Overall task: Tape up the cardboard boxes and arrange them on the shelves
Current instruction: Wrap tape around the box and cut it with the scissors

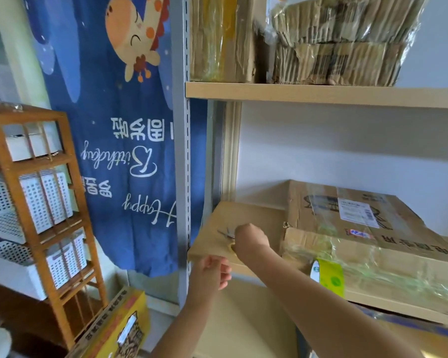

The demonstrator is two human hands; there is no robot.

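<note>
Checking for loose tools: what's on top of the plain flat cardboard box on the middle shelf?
Scissors lie on the plain box, right hand covering the handles. Left hand is at its front edge.

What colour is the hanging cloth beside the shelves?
Blue cloth with white lettering, seen in the head view.

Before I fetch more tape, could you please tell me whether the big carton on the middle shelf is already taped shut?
Shut: the big carton lies closed, with glossy clear tape across its top and front.

Single head cam, looking forward and slightly down, sitting close to the shelf [321,95], facing its left upright [180,151]; no second view.
</note>
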